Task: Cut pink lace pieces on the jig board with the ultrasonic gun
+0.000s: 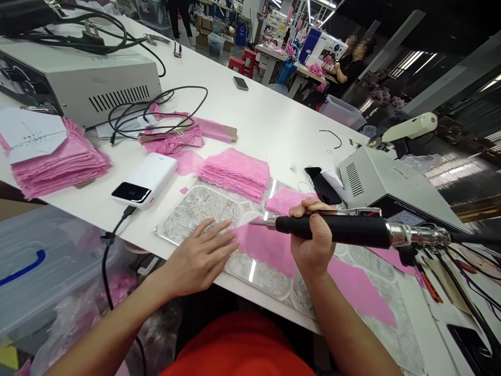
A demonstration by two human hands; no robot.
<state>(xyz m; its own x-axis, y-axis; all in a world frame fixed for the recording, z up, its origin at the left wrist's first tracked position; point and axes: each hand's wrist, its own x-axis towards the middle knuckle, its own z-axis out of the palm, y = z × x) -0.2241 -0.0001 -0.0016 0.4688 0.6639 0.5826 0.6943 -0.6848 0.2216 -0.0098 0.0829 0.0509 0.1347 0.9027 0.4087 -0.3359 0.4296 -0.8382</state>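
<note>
My right hand (313, 243) is wrapped round a thick black corded handpiece (336, 230), which has a lever along its top and a narrow metal tip pointing left. The tip is at the upper edge of a flat pink fabric piece (266, 248); whether it touches cannot be seen. My left hand (199, 256) lies flat with fingers spread, its fingertips at the fabric's left edge on a clear-covered, grey patterned mat (211, 206). Just beyond stand a stack of pink lace pieces (235, 172) and a smaller pink pile (287, 201). Another pink piece (362, 292) lies under my right forearm.
A white power bank (146, 180) with a cable sits left, near a pink fabric stack (58, 162) and a grey machine box (97, 78). A second box (391, 183) and phones (323, 185) are at right. A person (348, 65) sits at a far sewing machine.
</note>
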